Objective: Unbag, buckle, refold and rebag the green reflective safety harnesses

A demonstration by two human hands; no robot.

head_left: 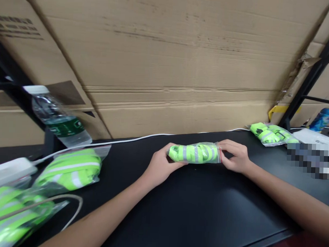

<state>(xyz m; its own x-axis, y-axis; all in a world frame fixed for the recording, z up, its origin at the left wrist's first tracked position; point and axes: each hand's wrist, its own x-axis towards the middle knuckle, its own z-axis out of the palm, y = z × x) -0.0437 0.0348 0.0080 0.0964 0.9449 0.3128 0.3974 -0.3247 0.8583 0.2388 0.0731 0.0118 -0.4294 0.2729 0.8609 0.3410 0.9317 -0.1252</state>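
Note:
Between my two hands is a clear zip bag (197, 152) packed with folded neon-green straps that carry silver-grey reflective stripes. My left hand (161, 165) grips its left end, thumb along the lower edge and fingers behind. At the opposite end, my right hand (235, 156) pinches the bag's edge beside a red seal line. The bag is held roughly level above the black table (177, 217). The fingertips behind the bag are partly hidden.
Two more bags of green reflective straps, a nearer bag (12, 215) and a farther bag (71, 169), lie at left by a white power strip (10, 172) and a water bottle (59, 116). Another strap bag (272, 134) is at right. Cardboard (183, 59) stands behind a white cable (145, 136).

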